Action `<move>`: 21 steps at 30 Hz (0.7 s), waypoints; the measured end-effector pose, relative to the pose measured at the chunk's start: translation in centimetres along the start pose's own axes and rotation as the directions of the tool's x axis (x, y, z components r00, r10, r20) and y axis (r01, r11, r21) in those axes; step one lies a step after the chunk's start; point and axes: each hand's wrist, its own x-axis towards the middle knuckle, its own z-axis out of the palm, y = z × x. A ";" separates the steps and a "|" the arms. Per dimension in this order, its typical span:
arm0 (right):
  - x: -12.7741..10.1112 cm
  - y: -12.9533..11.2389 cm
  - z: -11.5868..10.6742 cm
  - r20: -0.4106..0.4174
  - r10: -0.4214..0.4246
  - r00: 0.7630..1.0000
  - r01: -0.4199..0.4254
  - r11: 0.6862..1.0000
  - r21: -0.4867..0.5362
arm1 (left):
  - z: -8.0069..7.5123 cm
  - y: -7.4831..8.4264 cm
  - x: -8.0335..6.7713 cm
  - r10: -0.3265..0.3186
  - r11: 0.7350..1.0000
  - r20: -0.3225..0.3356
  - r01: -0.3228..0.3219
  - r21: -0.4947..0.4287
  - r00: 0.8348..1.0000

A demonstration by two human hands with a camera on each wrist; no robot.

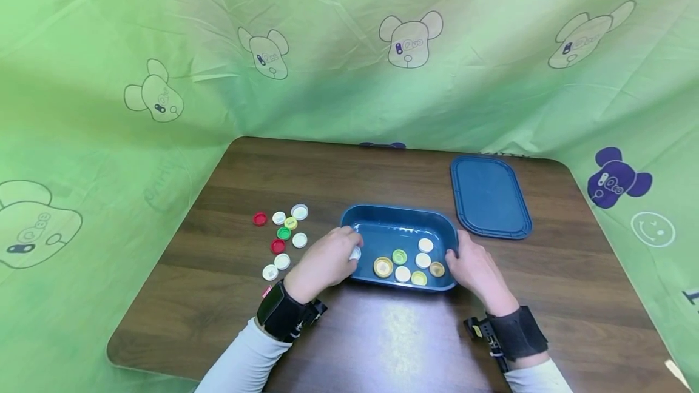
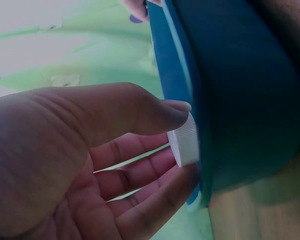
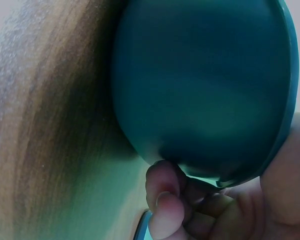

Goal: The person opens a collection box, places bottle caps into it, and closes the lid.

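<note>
My left hand is over the left end of a blue plastic box. Between its thumb and a finger it pinches a white bottle cap with a ridged side, right by the box's rim. At the opposite end, my right hand grips the box, its fingers curled against the end wall. Inside the box lie several caps, among them a white cap, a green cap and a gold-coloured cap. They are gathered mostly toward the near right part.
Left of the box, several loose caps are scattered on the wooden table, including a red cap, a green cap and a white cap. A blue lid lies flat at the back right. Green printed cloth hangs behind.
</note>
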 end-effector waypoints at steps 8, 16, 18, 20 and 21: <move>0.0 0.0 0.1 -0.003 -0.001 1.000 0.001 1.000 0.005 | 0.6 0.5 0.4 -0.002 1.000 0.056 0.001 0.013 0.998; -0.1 0.1 0.1 -0.002 -0.013 1.000 0.013 1.000 0.004 | 0.9 0.6 0.6 0.029 0.999 0.038 -0.031 0.039 0.999; 0.0 0.1 0.1 -0.003 -0.011 1.000 0.011 1.000 0.002 | 0.9 0.6 0.6 0.023 0.999 0.049 -0.024 0.034 0.999; 0.0 0.1 0.0 -0.003 -0.007 1.000 0.007 1.000 0.000 | 0.9 0.6 0.6 0.008 1.000 0.067 -0.010 0.025 0.998; 0.0 0.0 0.0 -0.003 -0.005 1.000 0.005 1.000 -0.002 | 0.9 0.6 0.6 -0.002 1.000 0.079 0.001 0.017 0.997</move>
